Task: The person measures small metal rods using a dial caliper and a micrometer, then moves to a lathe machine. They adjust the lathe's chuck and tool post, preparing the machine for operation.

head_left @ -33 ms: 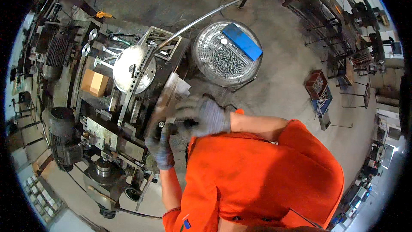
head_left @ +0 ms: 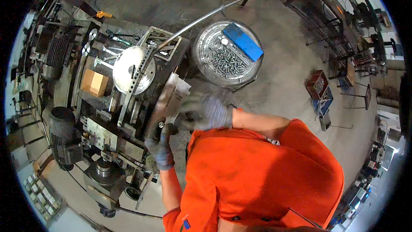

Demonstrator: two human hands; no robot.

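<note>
My left hand (head_left: 160,145), in a dark grey glove, grips the lower end of a long flat metal bar (head_left: 164,103) that leans up against the machine; a bolt (head_left: 161,124) sits on the bar just above my fingers. A white crumpled sheet (head_left: 178,89) lies at the bar's upper part. My right hand (head_left: 209,111), in a light grey glove, is blurred by motion just right of the bar and sheet; whether it touches them is unclear. My orange sleeves fill the lower middle.
A black machine bench (head_left: 128,116) with a round steel disc (head_left: 128,69), a perforated strip and a cardboard box (head_left: 94,83) stands left. A round perforated basin (head_left: 206,43) holds bolts and a blue box (head_left: 242,41). An electric motor (head_left: 64,135) and a red crate (head_left: 316,83) stand nearby.
</note>
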